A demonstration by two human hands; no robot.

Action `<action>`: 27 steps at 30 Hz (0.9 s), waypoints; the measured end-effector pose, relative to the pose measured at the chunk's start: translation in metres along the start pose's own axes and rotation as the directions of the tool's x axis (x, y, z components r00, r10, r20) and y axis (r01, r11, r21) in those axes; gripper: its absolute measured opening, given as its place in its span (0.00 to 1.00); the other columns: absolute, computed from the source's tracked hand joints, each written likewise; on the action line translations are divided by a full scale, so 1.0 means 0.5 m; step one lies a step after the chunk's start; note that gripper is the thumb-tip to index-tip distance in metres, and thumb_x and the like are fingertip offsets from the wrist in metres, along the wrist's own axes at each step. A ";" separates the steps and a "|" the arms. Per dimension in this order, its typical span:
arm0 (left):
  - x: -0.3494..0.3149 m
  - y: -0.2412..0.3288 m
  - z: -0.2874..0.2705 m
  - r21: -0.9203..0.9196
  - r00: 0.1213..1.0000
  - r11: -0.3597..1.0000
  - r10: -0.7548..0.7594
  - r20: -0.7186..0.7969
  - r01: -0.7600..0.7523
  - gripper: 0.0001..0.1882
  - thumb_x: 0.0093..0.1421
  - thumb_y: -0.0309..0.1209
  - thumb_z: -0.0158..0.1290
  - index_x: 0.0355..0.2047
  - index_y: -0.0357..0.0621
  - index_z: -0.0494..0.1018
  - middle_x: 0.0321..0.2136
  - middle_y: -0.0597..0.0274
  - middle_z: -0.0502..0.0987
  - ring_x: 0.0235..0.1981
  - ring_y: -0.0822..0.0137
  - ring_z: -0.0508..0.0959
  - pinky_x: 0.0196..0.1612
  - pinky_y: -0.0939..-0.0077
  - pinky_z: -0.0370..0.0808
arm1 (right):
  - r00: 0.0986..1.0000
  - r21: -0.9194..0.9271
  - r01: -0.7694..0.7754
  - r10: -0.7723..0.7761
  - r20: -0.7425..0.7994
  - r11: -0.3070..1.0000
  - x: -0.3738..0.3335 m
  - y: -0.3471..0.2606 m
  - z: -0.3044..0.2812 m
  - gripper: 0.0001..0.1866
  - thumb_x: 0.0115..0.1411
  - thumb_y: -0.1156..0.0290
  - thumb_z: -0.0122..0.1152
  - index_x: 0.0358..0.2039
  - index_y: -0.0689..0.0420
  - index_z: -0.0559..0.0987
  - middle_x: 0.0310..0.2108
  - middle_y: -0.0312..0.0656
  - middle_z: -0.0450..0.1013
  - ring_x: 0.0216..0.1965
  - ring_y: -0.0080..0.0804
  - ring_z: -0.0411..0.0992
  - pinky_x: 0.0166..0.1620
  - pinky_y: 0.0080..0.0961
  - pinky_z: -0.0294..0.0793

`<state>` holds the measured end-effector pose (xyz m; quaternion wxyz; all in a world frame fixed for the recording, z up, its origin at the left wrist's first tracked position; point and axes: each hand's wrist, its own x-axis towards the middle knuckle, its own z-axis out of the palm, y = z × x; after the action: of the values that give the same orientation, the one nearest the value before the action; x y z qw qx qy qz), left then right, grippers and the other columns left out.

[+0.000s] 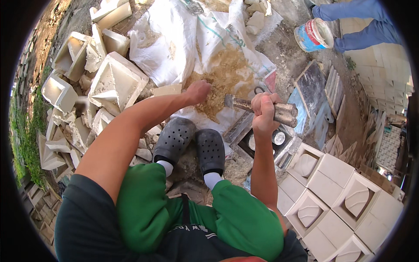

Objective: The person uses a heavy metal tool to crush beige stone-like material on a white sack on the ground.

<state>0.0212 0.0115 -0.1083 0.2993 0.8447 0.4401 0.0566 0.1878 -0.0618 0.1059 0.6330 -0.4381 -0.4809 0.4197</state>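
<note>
**Two hands at a sand heap, seen from the head camera**

Head view: the person is squatting, grey clogs [192,146] planted at the near edge of the white sacking [168,41] that is carrying a heap of sand [222,76]. The left hand [197,91] is reaching into the near side of the heap, fingers curled down into the sand; whether they are closing on anything cannot be told. The right hand [264,111] is clamping tight round a metal tool [262,107], holding it level and clear of the sand, apparently so the other hand has room. Broken cream moulds [115,83] are lying beyond the sacking's left edge, intact ones [336,192] to the right. A bucket [314,35] is standing by another person's legs [362,19].
</note>
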 end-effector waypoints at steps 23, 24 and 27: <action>0.005 0.040 0.014 0.107 0.970 0.965 0.236 0.060 -0.241 0.16 0.55 0.34 0.52 0.41 0.37 0.72 0.43 0.48 0.70 0.48 0.49 0.70 0.48 0.61 0.72 | 1.000 0.129 0.015 -0.015 0.003 0.992 -0.001 0.006 -0.016 0.12 0.61 0.76 0.47 0.21 0.55 0.60 0.14 0.34 0.59 0.16 0.17 0.52 0.19 0.18 0.49; 0.003 0.037 0.022 0.106 0.969 0.964 0.239 0.060 -0.245 0.16 0.55 0.34 0.52 0.41 0.37 0.72 0.43 0.48 0.70 0.48 0.49 0.70 0.48 0.61 0.72 | 1.000 0.091 0.008 -0.007 -0.016 0.996 0.001 0.003 -0.015 0.13 0.60 0.76 0.45 0.19 0.54 0.59 0.13 0.33 0.56 0.15 0.19 0.50 0.20 0.20 0.50; -0.004 0.036 0.029 0.011 0.987 0.989 0.144 0.073 -0.146 0.11 0.54 0.31 0.52 0.32 0.36 0.76 0.39 0.46 0.73 0.43 0.48 0.74 0.45 0.60 0.74 | 0.999 0.060 0.008 -0.006 -0.041 0.998 0.001 0.002 -0.023 0.13 0.60 0.76 0.43 0.18 0.53 0.57 0.12 0.32 0.52 0.14 0.21 0.48 0.20 0.22 0.50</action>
<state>0.0379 -0.0047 -0.1099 0.3031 0.8784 0.3669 0.0442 0.1990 -0.0626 0.1031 0.6571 -0.4256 -0.4564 0.4227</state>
